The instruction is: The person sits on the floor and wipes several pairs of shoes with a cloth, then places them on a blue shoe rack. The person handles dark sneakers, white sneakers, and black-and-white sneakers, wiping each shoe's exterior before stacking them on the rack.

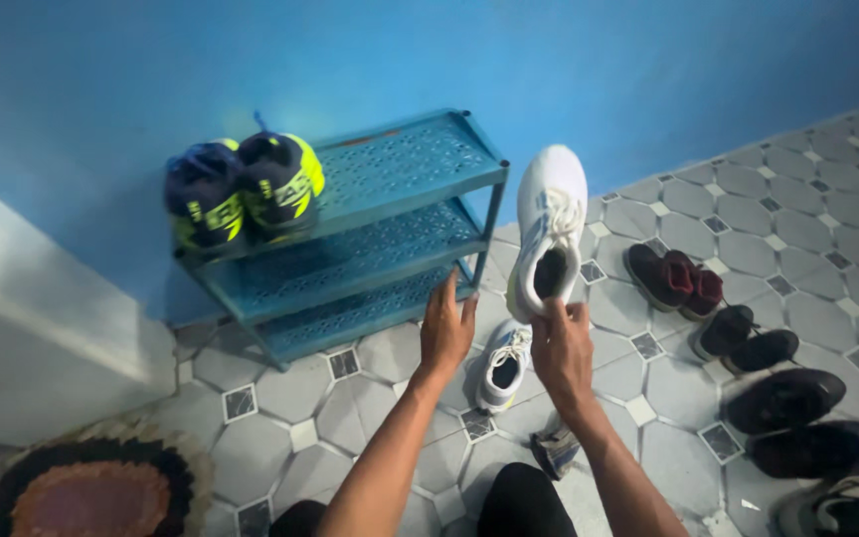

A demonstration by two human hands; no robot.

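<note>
My right hand (561, 350) grips the heel of a white sneaker (549, 231) and holds it up off the floor, toe pointing away. The matching white sneaker (501, 366) lies on the tiled floor just below, between my two hands. My left hand (446, 328) is open with fingers spread, hovering next to the lower shelves of a blue plastic shoe rack (390, 214) and holding nothing. A pair of navy and neon-yellow sneakers (243, 189) sits on the rack's top shelf at the left.
Along the right, on the grey tiled floor (748, 249), lie maroon slippers (673, 278), black shoes (746, 338) and larger black shoes (797, 418). A round woven mat (91, 487) is at the bottom left. A blue wall (429, 60) stands behind the rack.
</note>
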